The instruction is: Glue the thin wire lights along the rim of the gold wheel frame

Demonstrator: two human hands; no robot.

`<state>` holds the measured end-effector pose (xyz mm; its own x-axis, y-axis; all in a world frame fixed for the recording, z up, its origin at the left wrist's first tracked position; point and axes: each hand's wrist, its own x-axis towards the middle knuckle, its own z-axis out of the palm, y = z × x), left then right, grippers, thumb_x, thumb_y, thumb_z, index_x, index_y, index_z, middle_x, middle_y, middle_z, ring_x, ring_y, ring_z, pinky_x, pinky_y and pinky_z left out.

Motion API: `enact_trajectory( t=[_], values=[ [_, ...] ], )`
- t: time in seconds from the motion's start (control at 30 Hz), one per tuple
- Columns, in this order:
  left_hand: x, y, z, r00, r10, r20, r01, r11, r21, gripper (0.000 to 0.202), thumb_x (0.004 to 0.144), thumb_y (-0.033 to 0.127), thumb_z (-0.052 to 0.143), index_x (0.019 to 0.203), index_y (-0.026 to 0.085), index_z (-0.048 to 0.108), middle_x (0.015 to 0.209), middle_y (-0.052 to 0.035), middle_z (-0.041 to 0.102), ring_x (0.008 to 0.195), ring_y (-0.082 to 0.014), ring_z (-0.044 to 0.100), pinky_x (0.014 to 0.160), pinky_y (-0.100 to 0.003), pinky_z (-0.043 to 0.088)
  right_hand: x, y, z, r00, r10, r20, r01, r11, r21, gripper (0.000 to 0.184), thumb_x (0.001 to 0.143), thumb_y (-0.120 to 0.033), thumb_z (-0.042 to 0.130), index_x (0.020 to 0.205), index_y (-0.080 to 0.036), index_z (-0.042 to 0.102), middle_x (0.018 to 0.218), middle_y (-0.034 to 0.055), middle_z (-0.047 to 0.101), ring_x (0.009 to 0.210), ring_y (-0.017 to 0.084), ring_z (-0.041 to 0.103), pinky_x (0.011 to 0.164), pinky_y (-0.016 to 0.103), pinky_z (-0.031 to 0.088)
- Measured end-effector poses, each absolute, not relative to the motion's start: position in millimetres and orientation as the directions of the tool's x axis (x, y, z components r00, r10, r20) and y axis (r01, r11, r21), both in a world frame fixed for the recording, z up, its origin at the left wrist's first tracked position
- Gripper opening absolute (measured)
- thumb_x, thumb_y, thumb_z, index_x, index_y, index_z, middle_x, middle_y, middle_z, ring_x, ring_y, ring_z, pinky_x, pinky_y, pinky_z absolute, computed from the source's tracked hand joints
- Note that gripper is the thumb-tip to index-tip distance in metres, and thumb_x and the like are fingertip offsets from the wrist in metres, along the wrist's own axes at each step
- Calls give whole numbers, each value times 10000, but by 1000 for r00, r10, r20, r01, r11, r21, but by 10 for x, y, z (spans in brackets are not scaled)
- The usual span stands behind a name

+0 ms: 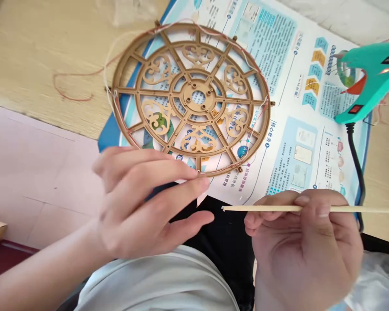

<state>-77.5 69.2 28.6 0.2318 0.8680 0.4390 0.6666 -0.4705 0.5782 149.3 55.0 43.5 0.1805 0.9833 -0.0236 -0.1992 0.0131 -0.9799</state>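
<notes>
A round, gold-brown openwork frame (198, 74) with spokes and scrolled ornaments lies over a printed sheet. Thin red and white wires (261, 108) run around its rim. My left hand (142, 194) is at the near edge, fingers stretched out and fingertips resting at the rim, thumb held apart below. My right hand (307, 242) faces palm up, pinching a thin wooden stick (272, 208) between thumb and fingers. The stick lies nearly level and points left toward the left hand; a small whitish bit shows at its tip.
At the right a teal hot glue gun (366, 82), its small light lit, sits by a roll of clear tape (346, 75); its black cord (356, 160) runs down the table edge. Under the frame lies the printed sheet (285, 108). A loose red wire (73, 95) trails left across the wooden table (29, 56).
</notes>
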Motion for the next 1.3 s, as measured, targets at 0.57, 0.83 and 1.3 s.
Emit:
enact_trajectory(
  t=[0.57,0.83,1.3],
  values=[
    [-119,18,754,503,823,263,322,-461,827,203,931,57,535,809,136,677,785,-29,678,766,-126,541,719,-313,422,1830,-325,460,183,966,184,-289,231,-929,138,1083,-183,534,1126,-230,657,867,24,774,661,193,762,522,322,642],
    [87,-83,769,596,766,241,238,-455,858,213,825,52,532,783,158,711,777,-34,722,734,-126,617,725,-274,485,2068,-478,416,141,979,145,-388,190,-902,122,1083,-226,546,1079,-236,668,767,25,753,598,197,747,484,292,619],
    [190,-262,678,635,763,117,361,-428,829,134,770,77,647,730,173,733,732,-26,723,672,-127,610,697,-275,480,2174,-670,369,190,977,100,-337,160,-928,85,1041,-279,638,1006,-223,692,706,48,741,552,209,731,469,289,602]
  ],
)
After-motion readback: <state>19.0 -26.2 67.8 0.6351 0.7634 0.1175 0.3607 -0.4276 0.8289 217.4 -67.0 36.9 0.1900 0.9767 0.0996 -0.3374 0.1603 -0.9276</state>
